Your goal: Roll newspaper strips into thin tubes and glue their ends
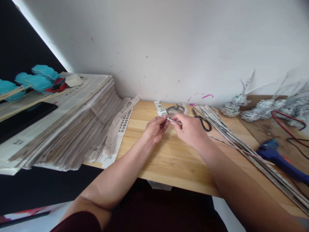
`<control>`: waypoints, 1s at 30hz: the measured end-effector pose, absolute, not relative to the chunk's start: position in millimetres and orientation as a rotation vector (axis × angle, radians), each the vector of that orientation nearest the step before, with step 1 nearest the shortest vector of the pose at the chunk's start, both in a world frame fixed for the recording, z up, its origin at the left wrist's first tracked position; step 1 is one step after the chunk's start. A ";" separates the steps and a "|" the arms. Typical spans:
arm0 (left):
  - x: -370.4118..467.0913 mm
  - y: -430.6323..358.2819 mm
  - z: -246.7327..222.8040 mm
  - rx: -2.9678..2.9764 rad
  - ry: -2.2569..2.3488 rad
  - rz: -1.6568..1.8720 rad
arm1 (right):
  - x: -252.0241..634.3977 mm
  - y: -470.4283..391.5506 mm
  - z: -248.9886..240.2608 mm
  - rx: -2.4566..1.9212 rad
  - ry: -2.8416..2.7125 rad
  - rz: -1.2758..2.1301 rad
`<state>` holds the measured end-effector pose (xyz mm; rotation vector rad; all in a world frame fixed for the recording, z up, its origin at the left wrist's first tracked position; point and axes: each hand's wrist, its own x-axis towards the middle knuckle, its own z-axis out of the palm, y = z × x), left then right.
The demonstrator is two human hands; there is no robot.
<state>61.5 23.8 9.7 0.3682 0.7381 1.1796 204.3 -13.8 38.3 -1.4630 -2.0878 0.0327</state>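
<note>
A printed newspaper strip rises from the pinched fingers of my left hand, above the wooden table. Close beside it, my right hand pinches the narrow, twisted part of the same strip. The fingertips of both hands nearly meet there. A thin rolled paper length shows on the far side of my right wrist and runs toward the lower right; whether it joins the strip is hidden by the hand. Behind my right hand lie a fuzzy beige pad and a dark-handled tool, partly covered.
Stacked newspapers fill the left, with a phone on top. Black scissors, long paper rolls, a blue glue gun and woven paper figures are on the right. A wall stands behind the table.
</note>
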 end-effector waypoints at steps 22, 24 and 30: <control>61.3 21.9 11.0 0.396 0.735 1.177 | 208.2 -13.0 43.1 -1.594 -2.199 -0.050; 61.9 21.6 11.9 0.391 0.740 1.182 | 207.9 -13.6 43.8 -1.601 -2.214 -0.015; 62.8 20.6 13.9 0.374 0.753 1.193 | 205.9 -16.2 42.3 -1.545 -2.140 0.013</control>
